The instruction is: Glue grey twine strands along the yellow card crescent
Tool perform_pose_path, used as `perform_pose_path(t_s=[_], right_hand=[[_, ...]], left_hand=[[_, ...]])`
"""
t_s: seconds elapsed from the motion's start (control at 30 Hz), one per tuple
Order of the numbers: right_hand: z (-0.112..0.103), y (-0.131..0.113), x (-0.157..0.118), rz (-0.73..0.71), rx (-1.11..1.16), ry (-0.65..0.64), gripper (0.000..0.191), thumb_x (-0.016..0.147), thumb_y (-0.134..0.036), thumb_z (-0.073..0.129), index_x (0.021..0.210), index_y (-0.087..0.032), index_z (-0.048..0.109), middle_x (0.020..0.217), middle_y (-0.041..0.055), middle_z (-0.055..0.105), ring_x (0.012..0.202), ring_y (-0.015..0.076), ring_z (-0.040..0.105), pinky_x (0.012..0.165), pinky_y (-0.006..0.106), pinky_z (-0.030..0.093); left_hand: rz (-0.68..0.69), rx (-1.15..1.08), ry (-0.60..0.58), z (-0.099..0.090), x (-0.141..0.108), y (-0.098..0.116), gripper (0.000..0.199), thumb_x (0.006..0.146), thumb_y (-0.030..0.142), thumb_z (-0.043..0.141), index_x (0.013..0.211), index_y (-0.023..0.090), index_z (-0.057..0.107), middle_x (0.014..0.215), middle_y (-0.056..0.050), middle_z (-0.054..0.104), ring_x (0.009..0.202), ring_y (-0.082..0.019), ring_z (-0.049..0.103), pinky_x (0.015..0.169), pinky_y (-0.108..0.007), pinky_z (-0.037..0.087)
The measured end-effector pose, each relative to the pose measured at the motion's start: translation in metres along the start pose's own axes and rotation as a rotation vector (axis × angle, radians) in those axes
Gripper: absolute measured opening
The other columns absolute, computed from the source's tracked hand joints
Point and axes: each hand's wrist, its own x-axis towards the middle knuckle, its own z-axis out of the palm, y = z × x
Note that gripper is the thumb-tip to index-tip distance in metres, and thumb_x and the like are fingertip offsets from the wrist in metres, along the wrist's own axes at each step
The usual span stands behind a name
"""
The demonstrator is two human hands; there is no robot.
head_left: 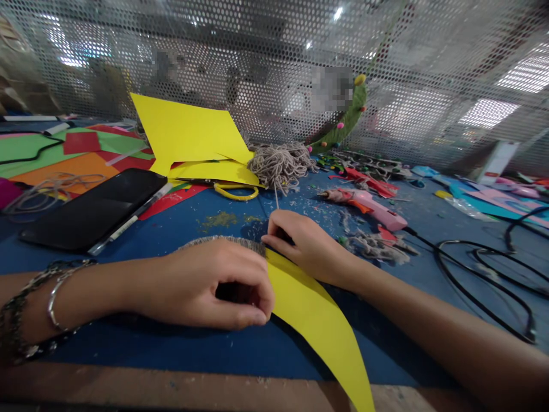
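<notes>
A curved strip of yellow card [319,306] lies under my hands, its tapered end hanging past the table's front edge. Grey cord [240,241] is wound round its far-left part, mostly hidden behind my left hand. My left hand [223,283] is closed with its thumb and fingers on the wrapped part. Just beyond the card's upper edge, my right hand [294,240] pinches a strand of the cord. That strand runs back to a tangled heap of grey cord [283,162].
Yellow card sheets [193,134] and yellow-handled scissors [235,193] lie behind. A black phone [100,209] and a marker [124,226] are at left. At right sit a pink glue gun [371,209], its black cable [467,292] and cord scraps [377,246]. A perforated metal screen [266,63] stands behind.
</notes>
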Motion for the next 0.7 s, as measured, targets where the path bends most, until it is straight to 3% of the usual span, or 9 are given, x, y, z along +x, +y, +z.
perform_pose_path(t_s=[0.23, 0.47, 0.6, 0.7], right_hand=[[0.0, 0.001, -0.001, -0.01, 0.006, 0.004, 0.017, 0.082, -0.021, 0.049, 0.068, -0.017, 0.04, 0.068, -0.0006, 0.048, 0.062, 0.0103, 0.04, 0.058, 0.022, 0.03], [0.0, 0.001, 0.0, -0.008, -0.001, -0.006, 0.017, 0.081, -0.02, 0.05, 0.068, -0.018, 0.04, 0.067, -0.0005, 0.047, 0.061, 0.0105, 0.04, 0.058, 0.022, 0.03], [-0.001, 0.001, -0.001, 0.008, -0.009, -0.015, 0.017, 0.082, -0.021, 0.05, 0.068, -0.018, 0.04, 0.068, -0.0003, 0.047, 0.061, 0.0105, 0.04, 0.058, 0.023, 0.03], [-0.001, 0.0, -0.001, 0.006, -0.006, -0.016, 0.018, 0.082, -0.022, 0.049, 0.068, -0.018, 0.039, 0.068, -0.0002, 0.047, 0.062, 0.0107, 0.04, 0.058, 0.023, 0.03]], left_hand=[[0.021, -0.015, -0.006, -0.003, -0.001, 0.008, 0.005, 0.079, 0.009, 0.057, 0.075, 0.012, 0.059, 0.076, -0.002, 0.059, 0.07, -0.008, 0.053, 0.068, -0.013, 0.04], [0.047, 0.075, -0.219, 0.007, -0.004, 0.025, 0.004, 0.077, 0.013, 0.061, 0.074, 0.015, 0.061, 0.074, 0.0, 0.062, 0.069, -0.01, 0.056, 0.07, -0.021, 0.04], [-0.008, -0.22, -0.25, 0.007, -0.005, 0.031, 0.021, 0.083, 0.024, 0.053, 0.065, 0.014, 0.059, 0.066, -0.001, 0.058, 0.062, -0.01, 0.054, 0.065, -0.021, 0.042], [-0.088, -0.498, -0.194, 0.0, -0.005, 0.034, 0.042, 0.085, 0.04, 0.046, 0.053, 0.016, 0.056, 0.056, -0.001, 0.048, 0.056, -0.01, 0.049, 0.056, -0.02, 0.042]])
